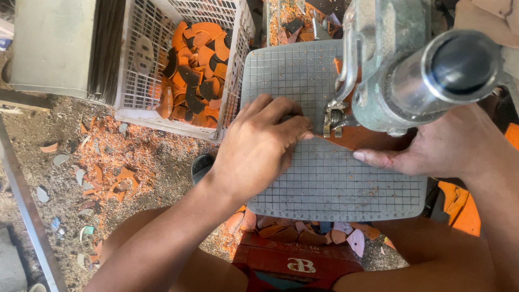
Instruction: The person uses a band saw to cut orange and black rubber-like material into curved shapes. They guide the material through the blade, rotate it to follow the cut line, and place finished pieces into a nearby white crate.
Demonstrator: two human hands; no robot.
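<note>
Orange leather sheet [367, 139] is pressed flat on the gridded bench [335, 184], approx. centre-right of frame, partly under the metal machine head [394, 70]. Left hand [259, 146] is laid palm-down w/ fingers curled, tips touching the sheet's edge by the punch at 3 o'clock. Right hand [443, 146] is held flat on the sheet, thumb stretched toward 9 o'clock. White plastic crate [135, 108] w/ orange and dark cut pieces [194, 70] is seen at 11 o'clock; scraps [108, 173] are scattered on the floor at 8 o'clock.
</note>
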